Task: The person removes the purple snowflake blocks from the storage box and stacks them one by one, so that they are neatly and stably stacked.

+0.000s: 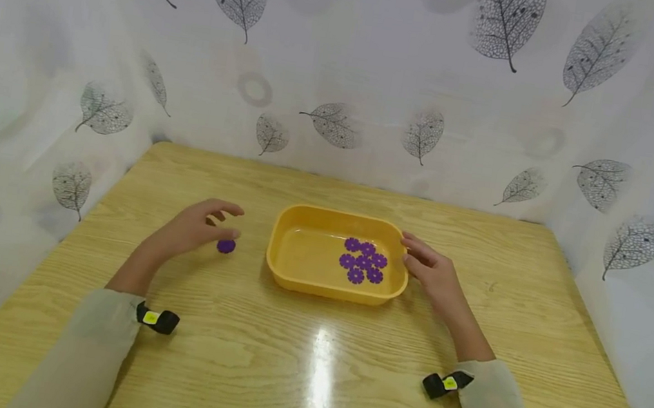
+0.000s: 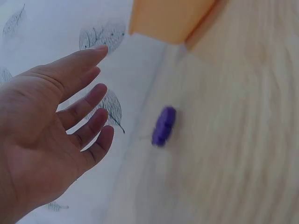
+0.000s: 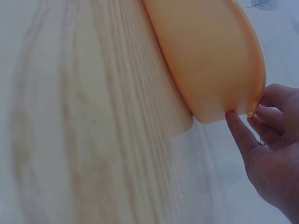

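Observation:
A yellow plastic basin (image 1: 305, 287) stands on the table, with several purple notched discs (image 1: 363, 262) at its right side. My right hand (image 1: 434, 273) touches the basin's right end, its thumb (image 3: 240, 133) against the outer wall and other fingers by the rim. Left of the basin, one more purple piece (image 1: 225, 246) lies on the wood, looking thick and notched in the left wrist view. My left hand (image 1: 194, 227) hovers by this piece with nothing in it, thumb and fingers apart and loosely bent.
The wooden table (image 1: 243, 352) carries the basin near its middle. Behind it and at both sides hangs a white curtain (image 1: 359, 62) printed with grey leaves. Each wrist wears a black strap (image 1: 160, 320) over a light sleeve (image 1: 86, 351).

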Demonstrator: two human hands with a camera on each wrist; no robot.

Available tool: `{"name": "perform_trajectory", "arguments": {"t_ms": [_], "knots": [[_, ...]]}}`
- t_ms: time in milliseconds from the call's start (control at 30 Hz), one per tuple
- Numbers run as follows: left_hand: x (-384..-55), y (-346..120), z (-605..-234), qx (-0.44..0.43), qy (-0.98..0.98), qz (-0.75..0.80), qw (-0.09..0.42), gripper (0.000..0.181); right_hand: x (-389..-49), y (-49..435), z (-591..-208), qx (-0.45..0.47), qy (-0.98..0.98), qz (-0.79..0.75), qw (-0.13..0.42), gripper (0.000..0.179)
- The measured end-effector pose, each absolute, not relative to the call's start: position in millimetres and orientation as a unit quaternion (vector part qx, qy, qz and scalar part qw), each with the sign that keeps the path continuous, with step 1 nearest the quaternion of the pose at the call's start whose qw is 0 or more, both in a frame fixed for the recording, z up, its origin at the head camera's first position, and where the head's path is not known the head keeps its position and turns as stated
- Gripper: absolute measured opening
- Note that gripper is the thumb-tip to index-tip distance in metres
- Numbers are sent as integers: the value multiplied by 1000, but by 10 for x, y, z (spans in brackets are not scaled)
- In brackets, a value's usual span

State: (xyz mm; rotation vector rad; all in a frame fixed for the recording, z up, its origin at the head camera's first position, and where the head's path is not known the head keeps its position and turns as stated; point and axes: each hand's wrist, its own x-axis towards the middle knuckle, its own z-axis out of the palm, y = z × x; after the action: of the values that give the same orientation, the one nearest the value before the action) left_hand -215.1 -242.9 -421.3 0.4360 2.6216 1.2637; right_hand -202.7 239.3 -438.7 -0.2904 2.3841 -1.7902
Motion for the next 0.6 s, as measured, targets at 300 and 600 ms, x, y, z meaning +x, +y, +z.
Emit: {"name": "perform_trajectory", "arguments": {"t_ms": [300, 600], "knots": [[-2310, -1921, -3917, 209, 870, 437, 94, 52, -2028, 2396, -4384, -94, 794, -595, 77, 47], [-2471, -1314, -3867, 266, 852, 437, 112, 53, -2019, 2383, -4372, -92, 800, -588, 71, 47]]}}
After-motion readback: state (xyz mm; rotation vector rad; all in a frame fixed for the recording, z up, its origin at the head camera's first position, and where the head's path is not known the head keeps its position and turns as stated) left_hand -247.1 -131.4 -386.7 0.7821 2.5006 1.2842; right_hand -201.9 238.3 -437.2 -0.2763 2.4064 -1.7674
